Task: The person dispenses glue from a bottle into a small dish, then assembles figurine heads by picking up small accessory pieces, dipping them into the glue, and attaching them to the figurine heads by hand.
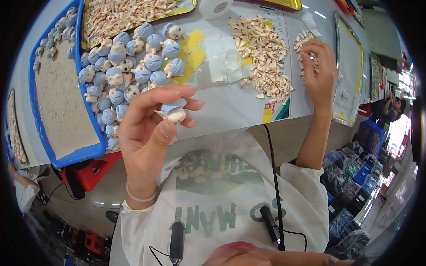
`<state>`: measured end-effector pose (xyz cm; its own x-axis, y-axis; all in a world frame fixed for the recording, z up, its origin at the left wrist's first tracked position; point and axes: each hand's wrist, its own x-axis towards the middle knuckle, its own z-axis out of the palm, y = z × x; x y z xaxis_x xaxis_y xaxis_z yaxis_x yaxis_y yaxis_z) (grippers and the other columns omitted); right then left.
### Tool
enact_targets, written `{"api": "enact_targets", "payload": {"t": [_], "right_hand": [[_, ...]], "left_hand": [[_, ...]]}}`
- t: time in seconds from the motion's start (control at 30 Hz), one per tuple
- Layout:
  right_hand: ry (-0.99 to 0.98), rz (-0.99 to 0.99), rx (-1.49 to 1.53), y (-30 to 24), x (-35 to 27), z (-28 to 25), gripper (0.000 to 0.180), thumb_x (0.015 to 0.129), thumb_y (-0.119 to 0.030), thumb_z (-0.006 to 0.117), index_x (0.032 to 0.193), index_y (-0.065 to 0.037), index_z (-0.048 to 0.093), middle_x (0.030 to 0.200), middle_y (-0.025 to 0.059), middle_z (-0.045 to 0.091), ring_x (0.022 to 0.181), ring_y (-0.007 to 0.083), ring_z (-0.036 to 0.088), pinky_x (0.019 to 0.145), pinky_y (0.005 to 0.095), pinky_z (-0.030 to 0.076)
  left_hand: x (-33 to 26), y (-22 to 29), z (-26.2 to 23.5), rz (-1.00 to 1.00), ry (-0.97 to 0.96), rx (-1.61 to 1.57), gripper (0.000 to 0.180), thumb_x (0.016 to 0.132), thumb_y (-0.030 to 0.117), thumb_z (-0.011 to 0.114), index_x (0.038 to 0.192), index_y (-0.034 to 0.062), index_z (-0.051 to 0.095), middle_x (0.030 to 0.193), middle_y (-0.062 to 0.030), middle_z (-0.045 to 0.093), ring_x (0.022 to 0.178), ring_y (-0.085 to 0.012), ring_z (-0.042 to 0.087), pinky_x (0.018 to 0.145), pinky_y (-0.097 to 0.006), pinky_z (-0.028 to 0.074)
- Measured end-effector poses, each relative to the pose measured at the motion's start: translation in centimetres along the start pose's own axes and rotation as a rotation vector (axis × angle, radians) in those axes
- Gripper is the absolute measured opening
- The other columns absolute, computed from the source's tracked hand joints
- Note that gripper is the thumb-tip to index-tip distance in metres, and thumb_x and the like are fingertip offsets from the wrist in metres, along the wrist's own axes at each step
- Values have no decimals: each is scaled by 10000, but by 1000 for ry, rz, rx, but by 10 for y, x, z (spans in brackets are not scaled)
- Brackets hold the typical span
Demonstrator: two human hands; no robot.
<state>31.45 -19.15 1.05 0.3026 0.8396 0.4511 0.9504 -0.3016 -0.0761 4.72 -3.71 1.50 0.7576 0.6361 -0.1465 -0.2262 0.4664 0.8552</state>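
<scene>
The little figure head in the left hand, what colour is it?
Pale blue hair over a cream face, seen in the head view.

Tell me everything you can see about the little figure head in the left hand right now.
The figure head is a small toy head with a pale blue hair cap on top and a cream face below, looking like moulded plastic. A pointed cream ear sticks out at its left. The left hand pinches it between thumb and fingertips, raised above the table edge, apart from the pile of similar blue-haired heads on the table. Its face detail is too small to make out.
</scene>
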Motion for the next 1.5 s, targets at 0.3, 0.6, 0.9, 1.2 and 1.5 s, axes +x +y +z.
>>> {"api": "enact_targets", "payload": {"t": [0.3, 0.6, 0.9, 1.2, 1.5], "right_hand": [[136, 551, 948, -33, -18, -23, 116, 776, 49, 562, 892, 42, 564, 848, 72, 580, 756, 108, 558, 683, 196, 437], [103, 361, 1256, -57, -28, -5, 134, 718, 58, 617, 848, 37, 594, 865, 109, 565, 695, 128, 495, 610, 210, 391], [2, 534, 1612, -83, -16, -2, 139, 691, 140, 556, 806, 62, 561, 739, 159, 602, 662, 208, 608, 587, 313, 517], [25, 444, 1420, -75, -7, 5, 128, 688, 120, 585, 794, 48, 577, 764, 111, 596, 704, 151, 577, 636, 245, 474], [-77, 240, 859, -70, 32, 4, 90, 681, 44, 624, 759, 3, 605, 772, 49, 586, 683, 107, 528, 629, 219, 408]], "left_hand": [[-6, -7, -10, -84, -77, -217, 396, 776, 206, 644, 1061, 15, 446, 1068, -151, 499, 921, -214, 561, 719, -256, 474], [-9, -12, -19, -94, -135, -414, 377, 780, 179, 623, 1068, 31, 429, 1065, -159, 505, 911, -213, 551, 726, -265, 459], [-15, -10, -19, -18, -83, -208, 374, 772, 216, 647, 1032, 35, 448, 1031, -148, 500, 872, -213, 561, 704, -265, 473], [-12, -1, -22, 32, -41, -82, 399, 766, 258, 656, 1020, 23, 455, 1002, -147, 510, 796, -195, 567, 660, -261, 477], [-16, 12, -48, 227, 59, 142, 424, 785, 278, 629, 1057, 22, 429, 1014, -153, 484, 764, -181, 531, 615, -255, 453]]}}
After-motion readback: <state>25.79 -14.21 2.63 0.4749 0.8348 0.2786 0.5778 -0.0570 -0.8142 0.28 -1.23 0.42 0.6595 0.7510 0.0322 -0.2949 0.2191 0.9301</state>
